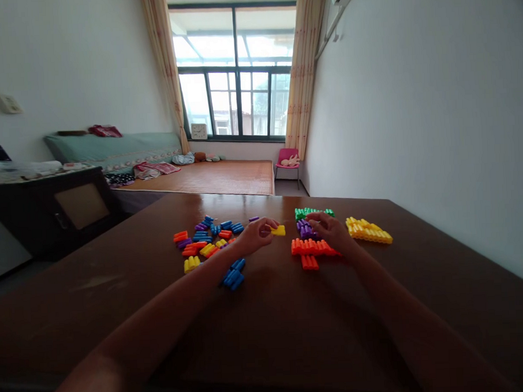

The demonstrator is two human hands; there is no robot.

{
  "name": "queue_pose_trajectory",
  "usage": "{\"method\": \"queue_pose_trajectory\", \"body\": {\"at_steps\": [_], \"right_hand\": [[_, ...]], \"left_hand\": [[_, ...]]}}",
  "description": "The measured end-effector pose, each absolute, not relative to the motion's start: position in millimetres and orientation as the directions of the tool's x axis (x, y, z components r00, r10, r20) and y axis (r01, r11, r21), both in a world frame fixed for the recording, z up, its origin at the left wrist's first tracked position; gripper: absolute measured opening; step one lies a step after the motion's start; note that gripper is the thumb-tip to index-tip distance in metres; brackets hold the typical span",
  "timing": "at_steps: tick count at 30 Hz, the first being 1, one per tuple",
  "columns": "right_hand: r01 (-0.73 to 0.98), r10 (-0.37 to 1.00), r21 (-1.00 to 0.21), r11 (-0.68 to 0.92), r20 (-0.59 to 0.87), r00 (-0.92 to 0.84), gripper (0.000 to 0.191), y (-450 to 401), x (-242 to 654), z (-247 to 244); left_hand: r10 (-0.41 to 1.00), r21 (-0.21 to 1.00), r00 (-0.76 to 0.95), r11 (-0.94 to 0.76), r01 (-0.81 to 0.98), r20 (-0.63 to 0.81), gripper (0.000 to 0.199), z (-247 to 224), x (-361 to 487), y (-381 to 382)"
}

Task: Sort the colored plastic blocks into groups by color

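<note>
My left hand [259,233] pinches a yellow block [278,230] above the middle of the brown table. My right hand [330,226] is at the purple blocks [306,229], its fingers bent over their right side; whether it grips one is hidden. Green blocks [314,213] lie behind it, and red-orange blocks [312,247] in front. To its right sits a group of yellow blocks [367,230]. Mixed blue, red, purple and yellow blocks [202,237] are scattered left of my left hand, with several blue blocks [234,275] nearer to me.
The brown table [267,323] fills the foreground. Behind it stand a bed with a mat [226,177] and a pink chair [287,158] under the window. A dark cabinet [49,211] is at the left, a white wall at the right.
</note>
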State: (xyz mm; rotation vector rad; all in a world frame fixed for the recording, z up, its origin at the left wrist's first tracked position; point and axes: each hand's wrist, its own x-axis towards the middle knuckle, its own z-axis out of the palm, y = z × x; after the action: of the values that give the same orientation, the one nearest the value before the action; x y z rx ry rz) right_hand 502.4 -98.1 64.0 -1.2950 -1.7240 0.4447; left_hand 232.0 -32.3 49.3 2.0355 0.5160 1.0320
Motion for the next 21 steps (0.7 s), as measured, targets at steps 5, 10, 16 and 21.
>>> {"method": "queue_pose_trajectory", "body": {"at_steps": [5,10,16,21], "right_hand": [[0.336,0.887,-0.833,0.440,0.343,-0.310,0.034,-106.3,450.2,50.4],[0.340,0.933,-0.872,0.352,0.299,-0.199,0.039,-92.1,480.1,45.6],[0.590,0.726,-0.804,0.075,0.449,0.520,0.046,-78.3,635.0,30.8],[0.674,0.539,-0.704,-0.225,0.487,0.687,0.040,-86.7,710.3,2.9]], "left_hand": [[0.612,0.813,0.655,-0.582,-0.006,0.443,0.019,46.8,247.9,-71.6],[0.669,0.790,0.611,-0.603,0.114,0.423,0.032,48.5,237.9,-75.0],[0.751,0.745,0.447,-0.624,0.236,0.487,0.026,60.7,196.7,-46.2],[0.789,0.721,0.288,-0.613,0.323,0.542,0.029,71.8,167.4,-24.4]]}}
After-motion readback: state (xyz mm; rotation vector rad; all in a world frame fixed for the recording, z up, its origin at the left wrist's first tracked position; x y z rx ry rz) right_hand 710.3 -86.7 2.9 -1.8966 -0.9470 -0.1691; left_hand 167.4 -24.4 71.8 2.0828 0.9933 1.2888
